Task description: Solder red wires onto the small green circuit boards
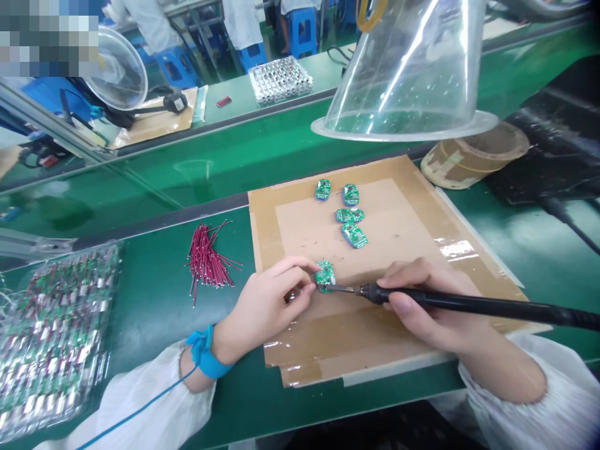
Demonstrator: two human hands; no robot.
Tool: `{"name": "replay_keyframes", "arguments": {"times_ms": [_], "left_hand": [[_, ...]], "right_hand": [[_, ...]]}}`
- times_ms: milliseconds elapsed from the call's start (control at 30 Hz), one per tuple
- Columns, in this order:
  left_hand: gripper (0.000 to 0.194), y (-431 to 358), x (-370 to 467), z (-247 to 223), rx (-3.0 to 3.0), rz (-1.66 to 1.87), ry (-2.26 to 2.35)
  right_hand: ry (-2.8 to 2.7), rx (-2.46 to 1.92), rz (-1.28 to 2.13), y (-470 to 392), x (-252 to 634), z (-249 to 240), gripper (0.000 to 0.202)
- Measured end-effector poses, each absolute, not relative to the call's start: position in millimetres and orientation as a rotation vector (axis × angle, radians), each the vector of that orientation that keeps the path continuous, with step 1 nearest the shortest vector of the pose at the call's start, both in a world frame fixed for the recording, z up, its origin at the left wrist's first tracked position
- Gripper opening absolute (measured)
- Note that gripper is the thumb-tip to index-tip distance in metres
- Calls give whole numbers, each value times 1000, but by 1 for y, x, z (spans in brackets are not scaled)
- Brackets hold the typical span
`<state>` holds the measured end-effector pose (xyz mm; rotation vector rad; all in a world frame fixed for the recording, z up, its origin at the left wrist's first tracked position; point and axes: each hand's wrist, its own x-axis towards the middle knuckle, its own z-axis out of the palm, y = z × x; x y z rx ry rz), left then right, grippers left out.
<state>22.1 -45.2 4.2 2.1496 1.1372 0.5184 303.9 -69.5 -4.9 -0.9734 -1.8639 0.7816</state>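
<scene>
My right hand (434, 284) is closed around the black handle of a soldering iron (375, 293). Its metal tip touches the lower edge of a small green circuit board (325, 272) lying on the cardboard sheet (300, 234). From the left, the fingers of my left hand (267, 300) are pinched at that board's edge, with a thin red wire (294, 291) showing between them; the wire's end is hard to see. Farther back on the cardboard lie several more boards (349, 215). A blue strap (206, 356) with a cord circles my left wrist.
Loose red wires (209, 259) lie in a pile left of the cardboard. A clear plastic tray (60, 337) full of parts stands at far left. Overhead hangs a transparent funnel hood (403, 75), with a cardboard tape roll (473, 156) behind. Across the green divider are another tray (280, 79) and co-workers.
</scene>
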Motion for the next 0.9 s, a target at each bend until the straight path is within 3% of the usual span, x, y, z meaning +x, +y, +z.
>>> {"name": "replay_keyframes", "arguments": {"times_ms": [900], "left_hand": [[11,-44,24,6,2068,507,1151]], "right_hand": [[-1874,-998,768,-69,304,-6,17]]}}
